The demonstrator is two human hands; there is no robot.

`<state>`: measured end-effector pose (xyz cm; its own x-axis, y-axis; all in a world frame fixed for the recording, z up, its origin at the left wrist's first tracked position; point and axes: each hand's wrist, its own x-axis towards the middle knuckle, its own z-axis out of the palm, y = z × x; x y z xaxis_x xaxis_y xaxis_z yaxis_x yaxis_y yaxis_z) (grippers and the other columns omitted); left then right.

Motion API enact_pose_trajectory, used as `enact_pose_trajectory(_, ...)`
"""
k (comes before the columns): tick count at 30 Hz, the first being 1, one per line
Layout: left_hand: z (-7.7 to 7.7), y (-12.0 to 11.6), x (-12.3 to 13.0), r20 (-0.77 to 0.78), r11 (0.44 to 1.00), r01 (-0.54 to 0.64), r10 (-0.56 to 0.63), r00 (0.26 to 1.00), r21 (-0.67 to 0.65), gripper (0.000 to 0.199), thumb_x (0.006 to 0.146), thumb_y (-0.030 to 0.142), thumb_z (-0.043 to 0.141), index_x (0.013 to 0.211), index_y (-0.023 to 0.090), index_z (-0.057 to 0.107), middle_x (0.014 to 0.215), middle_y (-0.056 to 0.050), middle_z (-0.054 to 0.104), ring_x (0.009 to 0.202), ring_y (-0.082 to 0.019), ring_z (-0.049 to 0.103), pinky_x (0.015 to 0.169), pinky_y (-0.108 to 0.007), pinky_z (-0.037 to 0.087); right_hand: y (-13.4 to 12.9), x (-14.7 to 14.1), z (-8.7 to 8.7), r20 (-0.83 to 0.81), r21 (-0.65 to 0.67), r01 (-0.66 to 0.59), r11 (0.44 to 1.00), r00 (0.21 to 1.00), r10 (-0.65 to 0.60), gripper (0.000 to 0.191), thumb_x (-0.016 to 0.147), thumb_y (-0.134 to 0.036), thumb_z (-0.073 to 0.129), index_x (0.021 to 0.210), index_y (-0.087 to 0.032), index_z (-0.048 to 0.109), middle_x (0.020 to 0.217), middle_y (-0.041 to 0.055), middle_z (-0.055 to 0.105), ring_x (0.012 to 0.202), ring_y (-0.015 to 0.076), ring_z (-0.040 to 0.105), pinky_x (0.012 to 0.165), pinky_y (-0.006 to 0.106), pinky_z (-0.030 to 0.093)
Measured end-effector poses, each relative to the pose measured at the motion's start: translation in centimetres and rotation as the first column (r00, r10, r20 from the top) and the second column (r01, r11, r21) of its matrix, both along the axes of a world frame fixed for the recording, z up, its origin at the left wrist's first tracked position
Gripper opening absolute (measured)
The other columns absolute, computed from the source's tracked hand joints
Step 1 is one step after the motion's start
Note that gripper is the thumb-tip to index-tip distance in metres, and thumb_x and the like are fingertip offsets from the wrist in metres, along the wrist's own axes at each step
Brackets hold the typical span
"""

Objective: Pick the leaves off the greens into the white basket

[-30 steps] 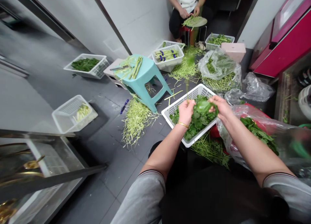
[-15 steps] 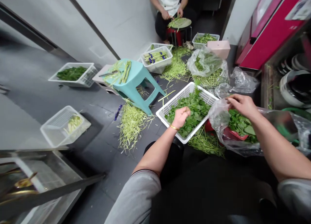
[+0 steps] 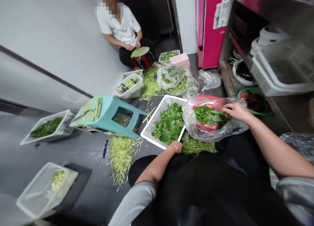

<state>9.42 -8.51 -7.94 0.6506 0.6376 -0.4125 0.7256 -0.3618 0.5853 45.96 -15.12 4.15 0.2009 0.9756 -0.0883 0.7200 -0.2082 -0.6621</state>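
Observation:
My right hand (image 3: 235, 113) is closed in a pinch at the right edge of a heap of leafy greens (image 3: 208, 114). Those greens lie over a red container (image 3: 208, 126) inside a clear plastic bag (image 3: 193, 129). At the near right corner of a white perforated basket (image 3: 152, 140) is my left hand (image 3: 177, 147), its fingers mostly hidden from me. Loose leafy greens (image 3: 169, 124) fill much of this basket. Thin green stems (image 3: 197, 145) are piled on the floor between the basket and my legs.
A turquoise stool (image 3: 108, 113) with stalks on it stands left, beside peelings (image 3: 121, 154). Further left are two white baskets (image 3: 31, 199) (image 3: 67, 123). A person in white (image 3: 125, 28) sits at a small round stool (image 3: 141, 52). A shelf (image 3: 282, 111) borders the right.
My left hand has moved from above the basket's greens to its near right corner. My right hand has shifted onto the bagged greens, and the bag lies wider open. The view has turned right.

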Motion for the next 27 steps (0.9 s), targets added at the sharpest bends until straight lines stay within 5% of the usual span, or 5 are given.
enact_pose_trajectory(5,2.8,-1.5,7.0,-0.296,0.944,0.33,-0.31,0.903,0.018,0.014,0.07,0.026,0.063,0.076,0.017,0.071,0.079,-0.013,0.07,0.085,-0.026,0.066,0.08,-0.035,0.049,5.0,-2.1,-3.7,0.312,-0.113,0.001,0.994,0.95,0.035,0.034,0.082,-0.035,0.058,0.107,-0.015,0.068,0.107,0.0144,0.07,0.099,0.0256,0.064,0.083,0.032,0.047)
enact_pose_trajectory(10,8.3,1.2,8.8,-0.042,0.905,0.353,-0.353,0.935,0.238,0.035,0.086,0.023,0.043,0.114,0.023,0.064,0.104,-0.008,0.069,0.097,-0.021,0.063,0.09,-0.032,0.047,10.5,-3.9,-5.9,0.31,-0.163,-0.002,0.987,0.949,0.054,0.039,0.078,-0.042,0.064,0.107,-0.017,0.07,0.107,0.0148,0.07,0.097,0.0266,0.064,0.082,0.034,0.046)
enact_pose_trajectory(14,9.1,4.8,9.8,0.096,0.908,0.316,-0.353,0.931,0.277,0.041,0.086,0.026,0.046,0.126,0.02,0.057,0.119,-0.011,0.061,0.107,-0.022,0.059,0.096,-0.034,0.045,13.0,-2.4,-4.1,0.275,-0.083,-0.086,0.993,0.956,0.106,0.024,0.082,-0.033,0.059,0.097,-0.023,0.075,0.105,0.0081,0.072,0.093,0.0227,0.064,0.081,0.03,0.045)
enact_pose_trajectory(18,8.0,9.2,11.5,0.076,0.934,0.153,-0.187,0.979,0.323,0.043,0.082,0.023,0.055,0.124,0.015,0.057,0.123,-0.016,0.056,0.114,-0.026,0.055,0.103,-0.038,0.04,13.6,0.3,-0.7,0.189,0.235,0.009,0.972,0.98,-0.055,0.03,0.084,-0.039,0.053,0.096,-0.022,0.075,0.096,0.004,0.074,0.084,0.0195,0.064,0.075,0.027,0.044)
enact_pose_trajectory(27,10.6,11.6,13.7,0.469,0.955,-0.295,0.252,0.846,0.02,0.009,0.076,0.025,0.064,0.076,0.018,0.069,0.072,-0.005,0.067,0.066,-0.016,0.062,0.064,-0.026,0.049,9.5,0.5,1.7,-0.055,0.142,-0.056,0.988,0.996,0.064,0.025,0.079,-0.041,0.061,0.083,-0.021,0.075,0.064,-0.001,0.068,0.062,0.0157,0.06,0.061,0.025,0.042)
